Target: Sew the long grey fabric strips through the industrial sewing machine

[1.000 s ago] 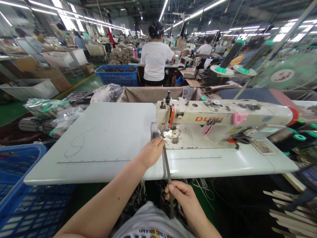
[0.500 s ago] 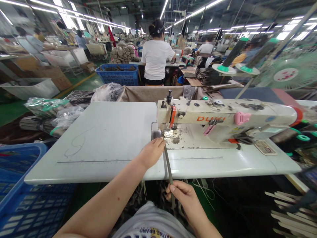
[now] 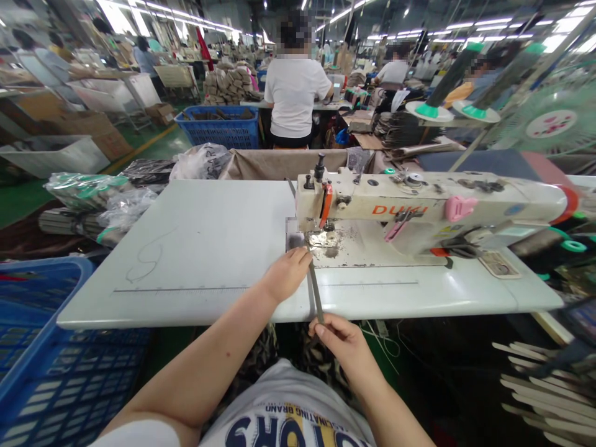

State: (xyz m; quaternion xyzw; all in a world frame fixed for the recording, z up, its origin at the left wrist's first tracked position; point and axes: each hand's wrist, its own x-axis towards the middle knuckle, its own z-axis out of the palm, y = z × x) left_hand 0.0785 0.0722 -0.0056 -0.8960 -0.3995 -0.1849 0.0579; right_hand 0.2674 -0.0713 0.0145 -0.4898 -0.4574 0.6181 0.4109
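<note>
One strip [image 3: 316,292], its near part pinched in your right hand [image 3: 339,338], runs over the bench [image 3: 209,242] to your left hand [image 3: 289,273], grip unclear, beside the sewing machine [image 3: 437,208].

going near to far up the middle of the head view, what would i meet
right hand → gray strip between the hands → left hand → sewing machine head → tan cloth-sided bin → person in white
</note>
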